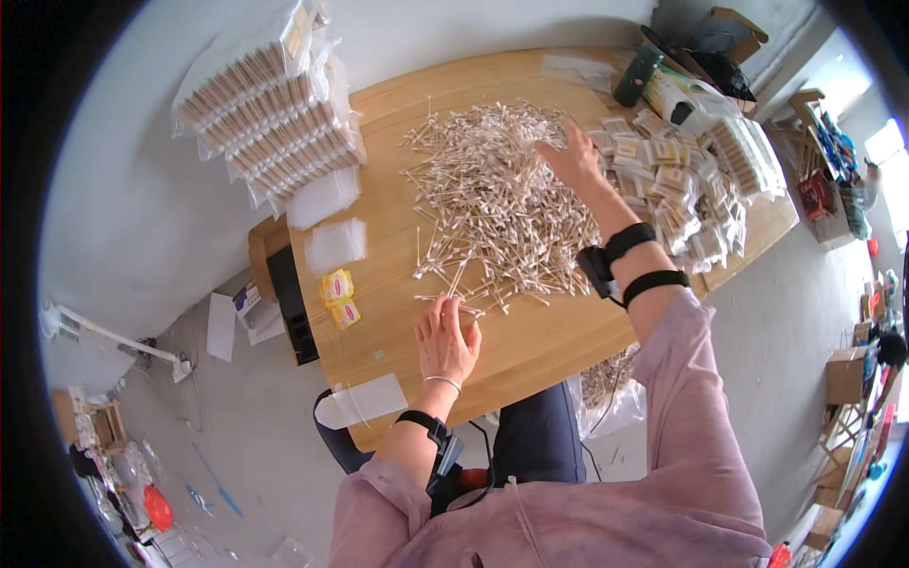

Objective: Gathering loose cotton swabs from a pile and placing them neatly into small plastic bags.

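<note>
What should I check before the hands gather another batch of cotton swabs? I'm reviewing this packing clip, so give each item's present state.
1. Loose cotton swabs within reach on the wooden table: ok.
2. Left hand at the pile's near edge, fingers on a few swabs: ok.
3. Right hand over the pile's far side, whether it grips any: cannot tell.
4. Empty clear bags at hand on the left: ok.
5. Filled packets heaped near the table edge, stable: cannot tell.

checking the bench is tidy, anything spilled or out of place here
The cotton swabs lie in a loose, scattered heap across the table; a clear bag overhangs its near edge.
</note>
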Motion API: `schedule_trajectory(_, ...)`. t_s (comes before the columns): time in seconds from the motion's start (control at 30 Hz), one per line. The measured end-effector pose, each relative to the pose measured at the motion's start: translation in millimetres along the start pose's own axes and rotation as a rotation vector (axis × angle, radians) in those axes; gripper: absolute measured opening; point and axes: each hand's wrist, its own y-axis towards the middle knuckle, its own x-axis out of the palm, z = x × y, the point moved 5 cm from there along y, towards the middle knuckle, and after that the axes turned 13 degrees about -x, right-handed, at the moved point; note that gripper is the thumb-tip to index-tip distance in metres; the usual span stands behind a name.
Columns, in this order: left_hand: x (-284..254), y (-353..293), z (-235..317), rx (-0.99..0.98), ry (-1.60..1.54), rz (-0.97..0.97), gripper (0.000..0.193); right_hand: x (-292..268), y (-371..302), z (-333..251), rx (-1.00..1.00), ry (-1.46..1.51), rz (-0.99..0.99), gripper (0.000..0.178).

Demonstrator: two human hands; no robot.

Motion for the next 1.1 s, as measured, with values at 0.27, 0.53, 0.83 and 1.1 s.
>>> schedule_trajectory(0.27, -3.1, 0.7, -6.7, -0.019, 0.026, -0.007, 0.054, 87.2, -68.3, -66.6, -0.652, -0.45, -0.271, 0.08)
schedule_trajectory(0.53, -2.4, 0.4, -5.6, -0.038, 0.025, -0.018, 0.051, 49.0, -90.2, -19.2, -0.67, -0.481, -0.151, 0.077)
schedule_trajectory(0.83, -3.6, -0.1, -13.6, -0.061, 0.046, -0.041, 0.051, 97.2, -93.4, -81.4, -0.687, -0.492, -0.439, 0.082)
schedule_trajectory(1.1, -4.1, 1.1, -3.4, -0.034, 0.028, -0.013, 0.053, 57.8, 0.4, -31.6, -0.174, -0.344, -0.193, 0.094)
